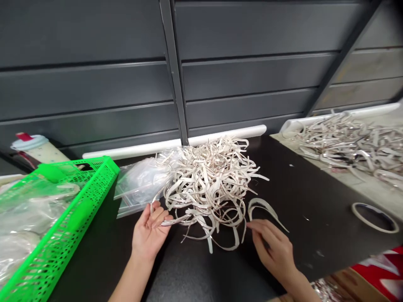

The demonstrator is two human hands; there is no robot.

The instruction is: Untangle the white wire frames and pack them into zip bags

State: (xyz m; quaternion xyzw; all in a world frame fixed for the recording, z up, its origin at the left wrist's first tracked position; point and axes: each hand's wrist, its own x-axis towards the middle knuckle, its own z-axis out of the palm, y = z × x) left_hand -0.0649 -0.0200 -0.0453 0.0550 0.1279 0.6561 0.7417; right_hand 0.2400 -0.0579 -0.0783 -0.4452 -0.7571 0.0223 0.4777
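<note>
A tangled heap of thin, curved off-white strips with shiny edges lies on the black table. My left hand, palm up at the front left of the heap, has its fingers curled around a few of these curved strips. At the heap's right front, my right hand pinches with its fingertips at the end of a narrow strip. Just beyond those fingers rests a loose pair of curved strips. Clear plastic bags lie left of the heap, partly under it.
A green perforated basket holding filled clear bags stands at left, with a cup with a red-topped lid behind it. A roll of tape lies at right. More strips cover the adjoining surface. Grey panels rise behind.
</note>
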